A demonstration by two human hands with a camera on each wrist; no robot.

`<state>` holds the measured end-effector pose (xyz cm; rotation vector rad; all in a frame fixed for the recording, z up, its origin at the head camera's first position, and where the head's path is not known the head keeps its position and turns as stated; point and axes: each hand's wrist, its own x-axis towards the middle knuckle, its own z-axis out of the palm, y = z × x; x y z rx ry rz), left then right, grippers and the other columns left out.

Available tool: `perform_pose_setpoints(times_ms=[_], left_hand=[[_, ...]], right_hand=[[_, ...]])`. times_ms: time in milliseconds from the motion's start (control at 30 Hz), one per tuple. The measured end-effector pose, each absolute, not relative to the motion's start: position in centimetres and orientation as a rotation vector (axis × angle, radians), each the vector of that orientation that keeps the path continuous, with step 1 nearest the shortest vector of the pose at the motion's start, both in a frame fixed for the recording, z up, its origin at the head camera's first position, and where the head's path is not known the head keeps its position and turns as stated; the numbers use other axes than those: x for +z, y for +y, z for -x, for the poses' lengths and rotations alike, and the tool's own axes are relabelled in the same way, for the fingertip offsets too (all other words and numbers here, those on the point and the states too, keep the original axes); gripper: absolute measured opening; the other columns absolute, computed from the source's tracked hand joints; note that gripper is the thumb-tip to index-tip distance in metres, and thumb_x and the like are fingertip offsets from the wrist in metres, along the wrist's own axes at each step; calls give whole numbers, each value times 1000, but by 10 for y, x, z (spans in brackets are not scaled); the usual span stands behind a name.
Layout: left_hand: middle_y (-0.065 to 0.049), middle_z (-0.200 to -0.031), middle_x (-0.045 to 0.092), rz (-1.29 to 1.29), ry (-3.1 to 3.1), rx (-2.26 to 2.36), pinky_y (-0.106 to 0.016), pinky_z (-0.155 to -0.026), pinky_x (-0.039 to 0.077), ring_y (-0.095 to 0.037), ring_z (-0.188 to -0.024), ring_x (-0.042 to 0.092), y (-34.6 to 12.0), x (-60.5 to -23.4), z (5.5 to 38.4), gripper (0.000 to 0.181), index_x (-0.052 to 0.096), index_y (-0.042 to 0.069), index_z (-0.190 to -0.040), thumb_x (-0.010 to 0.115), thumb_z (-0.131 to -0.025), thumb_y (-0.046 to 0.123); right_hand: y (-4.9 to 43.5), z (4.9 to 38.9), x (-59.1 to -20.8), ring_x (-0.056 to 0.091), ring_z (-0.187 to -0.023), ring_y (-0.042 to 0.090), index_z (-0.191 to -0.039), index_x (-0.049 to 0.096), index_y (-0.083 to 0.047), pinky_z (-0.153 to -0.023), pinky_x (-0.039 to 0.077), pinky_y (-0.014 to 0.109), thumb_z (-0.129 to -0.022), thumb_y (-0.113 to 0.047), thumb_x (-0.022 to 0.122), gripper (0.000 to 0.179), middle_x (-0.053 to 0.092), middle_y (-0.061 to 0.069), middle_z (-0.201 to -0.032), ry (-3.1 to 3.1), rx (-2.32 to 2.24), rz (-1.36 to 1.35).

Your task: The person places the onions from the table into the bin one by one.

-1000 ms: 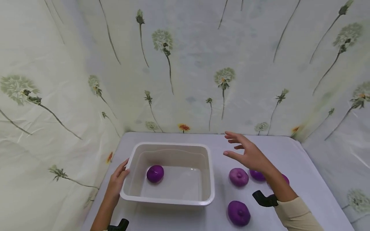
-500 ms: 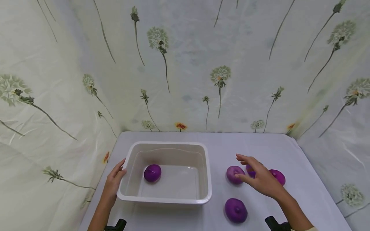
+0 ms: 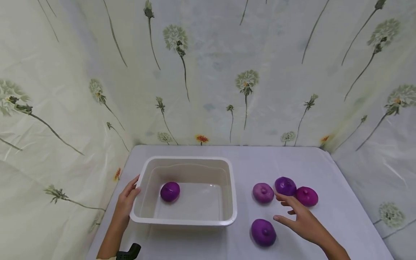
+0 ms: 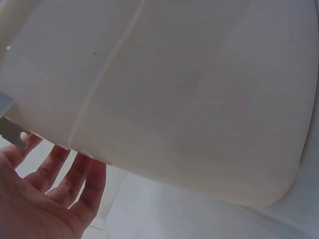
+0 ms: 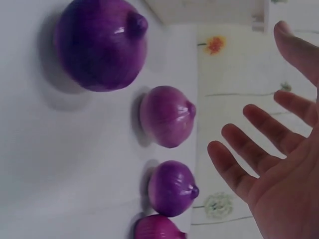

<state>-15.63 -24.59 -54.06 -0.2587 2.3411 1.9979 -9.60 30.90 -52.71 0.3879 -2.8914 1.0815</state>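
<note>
My left hand (image 3: 125,203) holds the left rim of a white plastic tub (image 3: 183,221). In the left wrist view its fingers (image 4: 89,186) bend up against the tub's edge (image 4: 199,186). One purple onion (image 3: 170,191) lies inside the tub, left of its middle. My right hand (image 3: 302,221) hovers over the table with fingers spread and nothing in them. Nearest to it are a dark purple onion (image 3: 285,186), a magenta onion (image 3: 307,196) and a paler onion (image 3: 263,193). Closer to me sits another onion (image 3: 263,233), large in the right wrist view (image 5: 99,47).
A white cloth covers the table (image 3: 247,162). Behind and beside it hangs a pale curtain (image 3: 208,72) printed with dandelions. A black wrist strap mount (image 3: 129,252) shows on the left forearm.
My right hand has come down and back from beyond the onions to just in front of them, uncovering the rear ones. The left hand keeps its hold on the tub; the view has shifted slightly.
</note>
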Motion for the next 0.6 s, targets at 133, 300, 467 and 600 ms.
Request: perform_pose_setpoints(times_ms=[133, 300, 467, 600], left_hand=[[-13, -142, 50, 264, 2333, 1992, -33, -83, 57, -16, -107, 62, -247, -540, 157, 47, 40, 27, -153, 43, -107, 33], [-13, -143, 50, 267, 2327, 1995, -35, -83, 57, -18, -109, 62, -247, -541, 157, 47, 40, 28, -153, 43, -107, 33], [-12, -143, 50, 277, 2324, 1997, -38, -85, 57, -20, -111, 62, -246, -541, 157, 46, 40, 29, -153, 43, -107, 34], [-12, -142, 50, 277, 2325, 1997, -39, -85, 57, -22, -111, 62, -245, -541, 157, 46, 40, 29, -153, 43, -107, 34]], right_hand=[[311, 87, -541, 56, -112, 5, -144, 50, -15, -80, 54, 27, -85, -39, 78, 69, 60, 10, -135, -2921, 1056, -366], [310, 79, -558, 55, -114, 15, -145, 49, -19, -77, 54, 31, -84, -42, 78, 72, 56, 5, -134, -2955, 1058, -376], [305, 72, -574, 52, -123, 35, -146, 49, -21, -77, 56, 42, -81, -44, 79, 75, 49, 13, -141, -2972, 1005, -468], [300, 67, -587, 49, -128, 43, -146, 51, -22, -81, 56, 47, -79, -44, 81, 76, 43, 21, -145, -2978, 943, -540]])
